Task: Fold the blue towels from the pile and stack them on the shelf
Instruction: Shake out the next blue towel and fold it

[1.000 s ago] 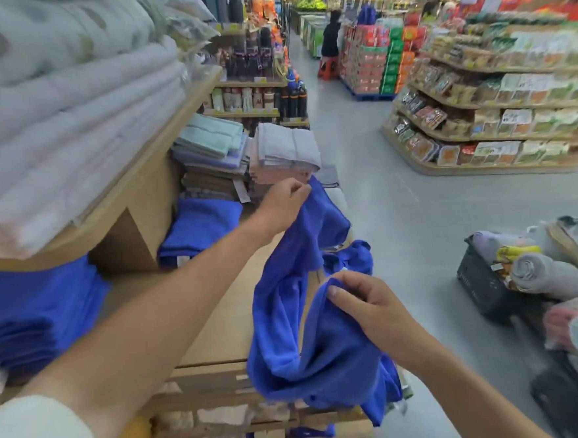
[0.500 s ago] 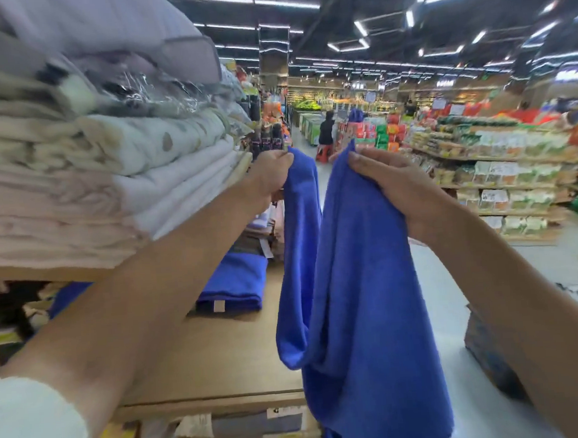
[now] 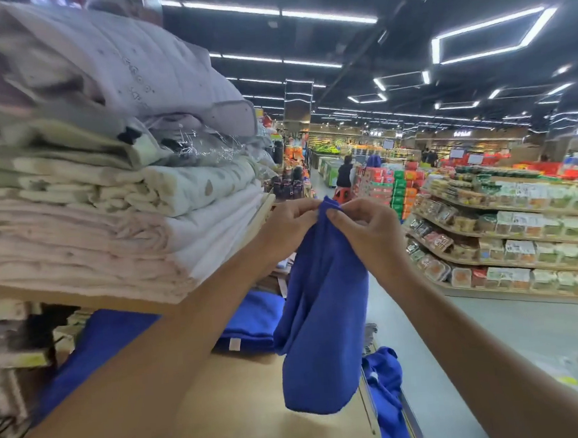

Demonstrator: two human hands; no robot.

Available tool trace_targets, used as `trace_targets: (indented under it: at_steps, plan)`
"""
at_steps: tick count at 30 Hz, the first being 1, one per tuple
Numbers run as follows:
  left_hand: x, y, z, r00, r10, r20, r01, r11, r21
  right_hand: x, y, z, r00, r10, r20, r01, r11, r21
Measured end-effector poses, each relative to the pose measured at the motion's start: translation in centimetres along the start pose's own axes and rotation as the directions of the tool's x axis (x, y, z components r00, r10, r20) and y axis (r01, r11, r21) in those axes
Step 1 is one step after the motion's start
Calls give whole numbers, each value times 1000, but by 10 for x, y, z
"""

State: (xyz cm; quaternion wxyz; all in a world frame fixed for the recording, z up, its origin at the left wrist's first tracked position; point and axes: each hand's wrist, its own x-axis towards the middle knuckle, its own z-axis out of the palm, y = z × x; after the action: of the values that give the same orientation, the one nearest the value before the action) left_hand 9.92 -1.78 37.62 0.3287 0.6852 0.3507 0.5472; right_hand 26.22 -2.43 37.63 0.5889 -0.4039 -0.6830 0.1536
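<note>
A blue towel hangs folded in half in front of me, its top corners brought together. My left hand and my right hand both pinch those corners side by side at chest height. Below, on the wooden shelf, lies a folded blue towel with a white label. More blue towels lie at the left under the upper board. A loose blue towel hangs over the shelf's right edge.
A tall stack of pale folded blankets sits on the upper board at left, close to my left arm. A grey aisle floor runs to the right, with grocery racks beyond. A person stands far down the aisle.
My hands, held apart with the towel spread between them, have come together, so the towel now hangs doubled. One second ago the towel was bunched low over the shelf.
</note>
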Motion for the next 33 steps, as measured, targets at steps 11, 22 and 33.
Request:
trace_targets:
  at_steps: [11,22,33]
  plan:
    - [-16,9,-20,999,41,-9,-41,999,6,0,-10,0,952,82,294,-136,976,169]
    - [-21,20,-58,992,48,120,-46,999,-19,-10,-13,-6,696,40,717,-399,852,340]
    - [-19,26,-79,991,117,-59,-112,991,77,-23,-1,25,764,-74,642,-138,952,274]
